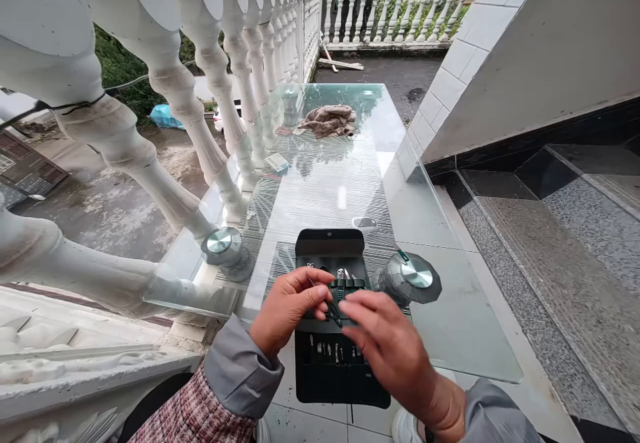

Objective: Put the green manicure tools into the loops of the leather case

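A black manicure case point(343, 387) lies unfolded on the glass table, with several small metal tools point(330, 353) in its lower slots and nail clippers point(341, 274) in its upper loops. Over its middle, my left hand point(295, 300) pinches a thin dark manicure tool point(334, 311) that slants down to the right. My right hand point(387, 336) is beside the tool's lower end, slightly blurred, with a gap between thumb and fingers. Nothing shows in it, and whether it touches the tool I cannot tell. Both hands hide part of the case.
The glass tabletop point(465, 316) rests on round metal-capped supports point(417, 274). A small green item point(403, 255) lies at the right support. Farther back are a white oval object point(365, 222), a small card point(277, 162) and a crumpled brown towel point(329, 122). A white balustrade point(175, 103) borders the left; stone steps point(560, 243) rise right.
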Demonstrator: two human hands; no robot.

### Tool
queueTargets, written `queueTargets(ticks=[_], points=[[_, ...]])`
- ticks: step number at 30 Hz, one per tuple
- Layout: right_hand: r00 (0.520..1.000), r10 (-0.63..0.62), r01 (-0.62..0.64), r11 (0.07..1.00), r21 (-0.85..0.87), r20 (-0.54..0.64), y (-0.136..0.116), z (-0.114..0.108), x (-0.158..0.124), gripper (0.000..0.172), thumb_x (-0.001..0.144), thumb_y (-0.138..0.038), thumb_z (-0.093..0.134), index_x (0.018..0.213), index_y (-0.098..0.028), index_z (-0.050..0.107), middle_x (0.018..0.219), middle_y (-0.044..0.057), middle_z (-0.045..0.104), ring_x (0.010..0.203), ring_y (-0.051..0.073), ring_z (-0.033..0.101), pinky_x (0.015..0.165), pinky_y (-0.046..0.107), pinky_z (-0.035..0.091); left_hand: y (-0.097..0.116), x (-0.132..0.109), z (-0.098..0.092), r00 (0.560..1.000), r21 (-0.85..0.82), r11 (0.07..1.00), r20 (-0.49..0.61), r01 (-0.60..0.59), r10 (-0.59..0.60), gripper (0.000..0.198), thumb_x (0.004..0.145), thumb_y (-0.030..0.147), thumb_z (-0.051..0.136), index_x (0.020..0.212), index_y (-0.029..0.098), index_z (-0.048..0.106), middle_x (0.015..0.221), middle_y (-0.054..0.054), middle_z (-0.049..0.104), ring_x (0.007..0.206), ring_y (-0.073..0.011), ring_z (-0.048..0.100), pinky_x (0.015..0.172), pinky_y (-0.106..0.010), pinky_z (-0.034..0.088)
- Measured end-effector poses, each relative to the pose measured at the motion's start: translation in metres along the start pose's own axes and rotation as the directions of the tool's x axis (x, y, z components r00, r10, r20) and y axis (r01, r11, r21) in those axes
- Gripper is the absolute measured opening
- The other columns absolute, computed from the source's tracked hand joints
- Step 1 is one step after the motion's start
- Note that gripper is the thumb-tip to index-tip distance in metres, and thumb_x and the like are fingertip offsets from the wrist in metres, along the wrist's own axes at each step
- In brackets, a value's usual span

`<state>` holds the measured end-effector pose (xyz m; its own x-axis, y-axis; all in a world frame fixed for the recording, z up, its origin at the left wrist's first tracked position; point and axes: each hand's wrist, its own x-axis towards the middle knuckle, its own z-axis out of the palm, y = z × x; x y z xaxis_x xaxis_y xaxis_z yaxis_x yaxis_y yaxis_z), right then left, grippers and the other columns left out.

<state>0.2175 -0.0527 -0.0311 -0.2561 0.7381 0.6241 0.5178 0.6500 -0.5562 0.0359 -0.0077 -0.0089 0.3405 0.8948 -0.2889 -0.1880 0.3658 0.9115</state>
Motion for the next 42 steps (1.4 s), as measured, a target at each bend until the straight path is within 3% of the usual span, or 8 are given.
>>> queueTargets(ticks=[4, 11, 16, 21, 24, 28, 36, 42], points=[[0.961, -0.235, 0.239, 0.971, -0.011, 0.145, -0.004, 0.001, -0.014, 0.049, 0.086, -0.007, 0.046, 0.134, -0.018, 0.044, 0.101, 0.008, 0.064, 0.098, 0.016, 0.059, 0.083, 0.03, 0.051, -0.008, 0.0, 0.0, 0.979, -0.065, 0.991, 0.177, 0.118, -0.105, 0.03, 0.069, 0.029, 0.074, 0.093, 0.014, 0.064, 0.068, 0.001, 0.061, 0.05, -0.0062, 0.052, 0.047, -0.018, 0.042], [0.945, -0.179, 0.192, 0.981, -0.02, 0.272, -0.008, -0.001, -0.023, 0.053, 0.088, -0.013, 0.046, 0.14, -0.021, 0.035, 0.092, 0.005, 0.064, 0.08, 0.014, 0.06, 0.07, 0.025, 0.052, -0.014, -0.001, 0.002, 0.953, -0.072, 0.984, 0.271, 0.163, -0.138, 0.038, 0.064, 0.026, 0.078, 0.097, 0.013, 0.064, 0.063, 0.001, 0.061, 0.047, -0.0067, 0.052, 0.045, -0.017, 0.041], [0.949, -0.183, 0.191, 0.982, -0.006, 0.258, -0.006, -0.001, -0.029, 0.058, 0.088, -0.008, 0.04, 0.144, -0.015, 0.026, 0.099, 0.01, 0.063, 0.088, 0.016, 0.059, 0.076, 0.028, 0.052, -0.016, -0.001, 0.001, 0.951, -0.127, 0.979, 0.286, 0.158, -0.116, 0.045, 0.066, 0.028, 0.078, 0.104, 0.014, 0.06, 0.067, 0.0, 0.063, 0.045, -0.0073, 0.055, 0.044, -0.018, 0.043], [0.969, -0.177, 0.187, 0.982, -0.041, 0.169, -0.006, -0.008, -0.032, 0.057, 0.085, -0.004, 0.043, 0.14, -0.015, 0.034, 0.088, 0.007, 0.063, 0.075, 0.014, 0.06, 0.065, 0.026, 0.052, -0.01, -0.003, 0.002, 0.976, -0.126, 0.984, 0.196, 0.125, -0.099, 0.049, 0.067, 0.027, 0.078, 0.11, 0.014, 0.059, 0.078, -0.003, 0.065, 0.053, -0.0082, 0.059, 0.051, -0.019, 0.047], [0.978, -0.161, 0.174, 0.98, -0.092, 0.133, -0.006, -0.017, -0.029, 0.058, 0.082, -0.002, 0.048, 0.137, -0.02, 0.041, 0.085, 0.006, 0.064, 0.073, 0.014, 0.061, 0.063, 0.025, 0.051, -0.003, -0.003, 0.001, 0.998, -0.125, 0.991, 0.006, 0.057, -0.056, 0.046, 0.069, 0.029, 0.076, 0.108, 0.013, 0.059, 0.088, -0.006, 0.066, 0.063, -0.0095, 0.06, 0.058, -0.022, 0.05], [0.975, -0.163, 0.19, 0.965, -0.182, 0.152, -0.002, -0.023, -0.029, 0.057, 0.082, -0.004, 0.05, 0.136, -0.021, 0.043, 0.083, 0.006, 0.066, 0.076, 0.016, 0.062, 0.064, 0.028, 0.051, 0.004, -0.001, -0.003, 0.975, -0.084, 0.996, -0.22, -0.039, 0.02, 0.04, 0.072, 0.031, 0.072, 0.105, 0.013, 0.059, 0.093, -0.007, 0.065, 0.065, -0.0091, 0.059, 0.061, -0.023, 0.051], [0.916, -0.304, 0.38, 0.865, -0.327, 0.262, -0.009, -0.006, -0.02, 0.036, 0.085, -0.004, 0.042, 0.116, -0.009, 0.058, 0.072, 0.009, 0.064, 0.063, 0.016, 0.055, 0.055, 0.03, 0.045, 0.002, -0.002, -0.002, 0.982, 0.009, 0.997, -0.171, -0.076, 0.077, 0.038, 0.073, 0.031, 0.069, 0.106, 0.014, 0.057, 0.092, -0.005, 0.063, 0.067, -0.0102, 0.058, 0.061, -0.025, 0.051], [0.91, -0.31, 0.402, 0.819, -0.409, 0.275, -0.013, 0.0, -0.011, 0.029, 0.086, -0.004, 0.04, 0.102, -0.01, 0.063, 0.068, 0.008, 0.062, 0.064, 0.016, 0.054, 0.055, 0.029, 0.043, 0.004, -0.002, -0.003, 0.981, 0.02, 0.997, -0.176, -0.079, 0.081, 0.039, 0.073, 0.031, 0.068, 0.107, 0.015, 0.056, 0.092, -0.005, 0.062, 0.067, -0.0103, 0.058, 0.061, -0.025, 0.051]])
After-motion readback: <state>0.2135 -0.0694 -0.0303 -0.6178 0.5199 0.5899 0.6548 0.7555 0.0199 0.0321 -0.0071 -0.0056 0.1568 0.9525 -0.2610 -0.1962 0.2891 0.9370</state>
